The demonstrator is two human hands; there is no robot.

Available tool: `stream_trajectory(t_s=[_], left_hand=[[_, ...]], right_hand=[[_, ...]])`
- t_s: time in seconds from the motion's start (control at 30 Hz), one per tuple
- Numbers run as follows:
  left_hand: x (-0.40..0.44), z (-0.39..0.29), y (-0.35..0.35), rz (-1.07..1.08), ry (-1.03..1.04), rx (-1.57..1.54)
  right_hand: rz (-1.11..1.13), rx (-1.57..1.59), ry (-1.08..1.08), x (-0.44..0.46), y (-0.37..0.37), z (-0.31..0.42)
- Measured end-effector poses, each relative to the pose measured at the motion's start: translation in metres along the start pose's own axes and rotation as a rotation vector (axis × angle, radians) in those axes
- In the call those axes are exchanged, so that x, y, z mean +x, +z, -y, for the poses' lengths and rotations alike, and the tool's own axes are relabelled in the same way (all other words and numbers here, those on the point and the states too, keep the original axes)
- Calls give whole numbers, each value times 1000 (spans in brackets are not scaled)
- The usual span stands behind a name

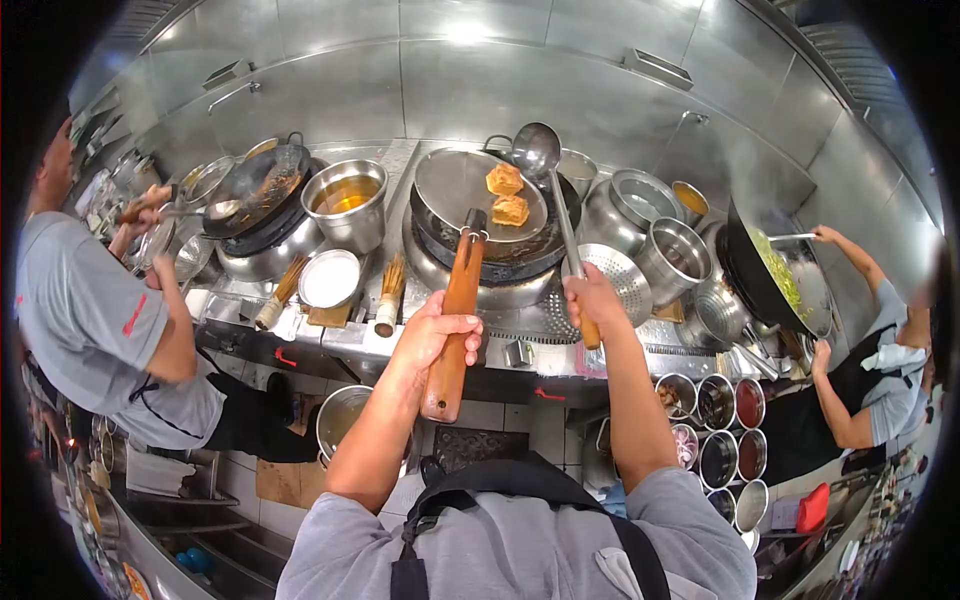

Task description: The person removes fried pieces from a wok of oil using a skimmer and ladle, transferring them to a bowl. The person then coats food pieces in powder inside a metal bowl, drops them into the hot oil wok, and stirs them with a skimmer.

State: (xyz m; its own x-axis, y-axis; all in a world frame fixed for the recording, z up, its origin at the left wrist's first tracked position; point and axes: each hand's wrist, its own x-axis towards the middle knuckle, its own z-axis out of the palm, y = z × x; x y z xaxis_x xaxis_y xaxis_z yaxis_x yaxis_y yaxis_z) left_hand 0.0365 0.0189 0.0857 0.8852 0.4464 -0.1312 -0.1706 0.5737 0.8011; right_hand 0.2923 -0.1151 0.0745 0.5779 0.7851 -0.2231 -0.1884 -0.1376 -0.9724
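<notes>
My left hand [432, 338] is wrapped round the wooden handle of a wide, round skimmer [450, 185], held over a wok [425, 230] on the middle burner. Two golden-brown fried blocks [508, 210] lie on the right part of the skimmer's disc. My right hand [592, 298] grips a long-handled metal ladle [537, 148] near its wooden end. The ladle's bowl is raised beyond the fried blocks, by the far rim of the wok. What the wok holds is mostly hidden under the skimmer.
A pot of amber liquid [345, 190], a white-filled bowl [329, 278] and bamboo brushes [390, 290] stand left. Right are a perforated strainer [612, 280] and steel pots [675, 250]. One co-worker [110, 290] works at the left wok, another [850, 370] tilts a wok of greens.
</notes>
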Motion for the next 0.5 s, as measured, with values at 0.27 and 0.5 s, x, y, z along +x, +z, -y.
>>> stream_trajectory(t_s=[0.27,0.5], left_hand=[[17,5,11,-50,56,56],[28,-5,51,-5,151,148]], right_hand=[[-180,-370,-274,-53,-11,26],[-40,59,-65,-38,6,21]])
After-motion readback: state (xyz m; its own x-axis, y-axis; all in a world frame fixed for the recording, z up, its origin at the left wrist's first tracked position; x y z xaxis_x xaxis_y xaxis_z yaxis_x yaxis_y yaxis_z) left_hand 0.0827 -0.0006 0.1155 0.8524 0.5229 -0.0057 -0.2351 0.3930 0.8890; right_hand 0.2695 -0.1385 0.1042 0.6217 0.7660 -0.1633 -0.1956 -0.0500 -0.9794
